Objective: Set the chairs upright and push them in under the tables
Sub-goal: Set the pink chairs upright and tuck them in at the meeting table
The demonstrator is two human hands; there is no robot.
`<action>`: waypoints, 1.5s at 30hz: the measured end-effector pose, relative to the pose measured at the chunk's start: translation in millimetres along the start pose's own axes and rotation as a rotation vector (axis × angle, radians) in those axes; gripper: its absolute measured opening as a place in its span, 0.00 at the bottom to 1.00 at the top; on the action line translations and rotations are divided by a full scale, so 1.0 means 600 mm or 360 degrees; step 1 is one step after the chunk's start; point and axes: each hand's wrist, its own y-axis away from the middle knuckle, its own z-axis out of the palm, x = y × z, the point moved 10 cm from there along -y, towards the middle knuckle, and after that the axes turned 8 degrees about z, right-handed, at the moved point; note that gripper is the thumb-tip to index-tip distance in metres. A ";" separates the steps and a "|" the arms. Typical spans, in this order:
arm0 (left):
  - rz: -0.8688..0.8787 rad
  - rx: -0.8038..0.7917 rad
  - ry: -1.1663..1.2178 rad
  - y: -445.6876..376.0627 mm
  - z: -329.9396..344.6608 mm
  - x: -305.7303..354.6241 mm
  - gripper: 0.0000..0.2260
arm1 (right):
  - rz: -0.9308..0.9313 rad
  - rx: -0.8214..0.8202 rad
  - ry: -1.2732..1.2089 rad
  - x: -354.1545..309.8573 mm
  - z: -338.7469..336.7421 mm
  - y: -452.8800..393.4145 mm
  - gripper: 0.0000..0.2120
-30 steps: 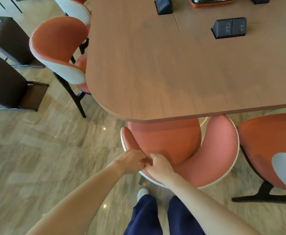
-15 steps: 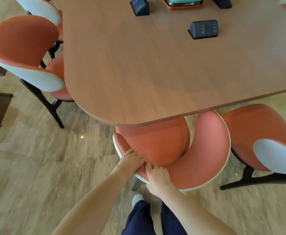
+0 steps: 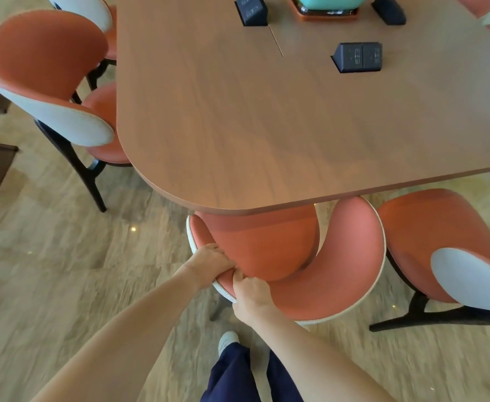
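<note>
Both hands are clamped on the curved back of the near chair [image 3: 339,274] at lower centre of the frame. The left hand [image 3: 209,261] is curled over the left part of the back's rim, fingers wrapped onto the orange inner face. The right hand [image 3: 251,294] is set just beside it, touching it, with fingers hooked over the same rim and the thumb side toward the left hand. Both forearms are stretched in from the bottom edge.

The near chair is seen upright, its orange seat partly tucked beneath the rounded corner of the table [image 3: 267,126], while its back is left clear of the table edge. A pale trim is seen along the back's outer rim.

A second chair [image 3: 441,245] is placed at lower right, just beside the near one, with an orange seat, a white outer shell and dark legs; its seat is only slightly covered by the table edge. A third chair [image 3: 43,71] is set at upper left, its seat pushed under the table's left side. Part of a fourth chair [image 3: 90,10] is visible above it at the top edge.

On the tabletop, a dark socket box [image 3: 358,57] is seen at upper right, and two more dark boxes flank a teal object on an orange tray [image 3: 325,13] at the top edge.

Dark trousers [image 3: 238,372] and a pale shoe [image 3: 227,340] are shown at the bottom, over the wood-patterned floor [image 3: 63,271].
</note>
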 end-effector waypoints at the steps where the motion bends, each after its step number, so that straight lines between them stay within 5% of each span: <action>1: -0.0003 -0.0014 -0.0005 0.001 0.004 -0.006 0.19 | -0.0001 0.0002 0.0008 -0.004 -0.001 -0.003 0.39; 11: 0.0001 -0.0067 0.0024 0.008 0.003 -0.008 0.27 | 0.0051 0.0074 -0.0099 0.001 0.005 -0.008 0.36; 15: -0.0155 -0.0110 0.0305 0.014 -0.012 -0.009 0.26 | 0.0205 -0.0108 -0.0862 0.023 -0.002 -0.002 0.28; 17: -0.0410 -0.0007 0.0811 0.018 -0.020 -0.020 0.22 | 0.0341 -0.0292 -0.1748 0.043 -0.014 0.005 0.21; 19: -0.0801 0.0231 0.1721 0.031 -0.024 -0.036 0.20 | 0.0485 -0.0379 -0.2534 0.066 -0.026 0.005 0.17; 22: -0.1051 0.0770 0.2649 0.051 -0.068 -0.045 0.09 | 0.0583 -0.0431 -0.3059 0.105 -0.042 0.006 0.16; 26: -0.1043 0.1209 0.3067 0.069 -0.140 -0.059 0.15 | 0.0442 -0.0286 -0.3188 0.153 -0.114 0.011 0.20; 32: -0.0736 0.1480 0.3180 0.071 -0.291 -0.073 0.18 | 0.0215 0.0021 -0.3210 0.225 -0.272 0.052 0.21; 45: -0.0021 0.1405 0.2822 0.046 -0.608 0.086 0.20 | 0.0026 0.0612 -0.3113 0.444 -0.425 0.271 0.22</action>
